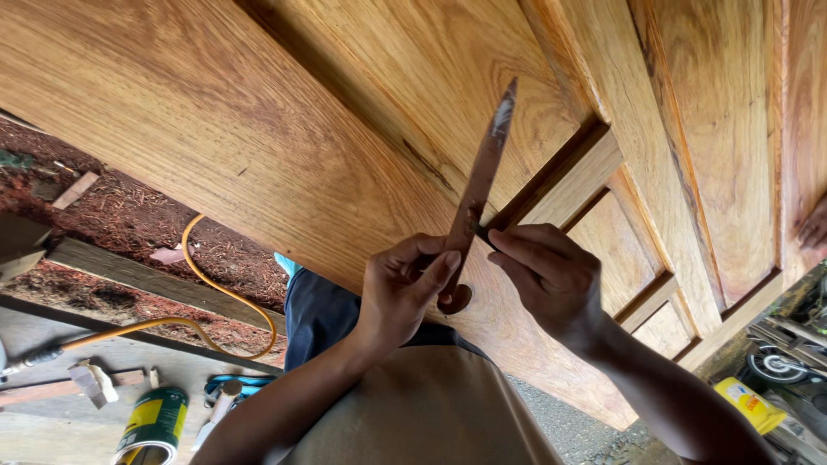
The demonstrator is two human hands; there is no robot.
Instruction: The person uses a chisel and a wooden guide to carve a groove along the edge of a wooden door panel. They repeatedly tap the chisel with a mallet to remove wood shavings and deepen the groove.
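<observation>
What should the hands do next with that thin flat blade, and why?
Probably lower the blade onto the wooden door. The left hand grips its lower end, the right hand pinches its middle, and its pale-smeared tip points up, apart from the wood.

Two hands, left hand (401, 288) and right hand (547, 280), one flat metal blade (479, 189), one panelled wooden door (258, 129), one green can (152, 424), one orange hose (215, 293), one yellow bottle (749, 403).

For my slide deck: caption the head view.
Both bare hands grip a thin brown metal blade above a varnished wooden panelled door.
</observation>
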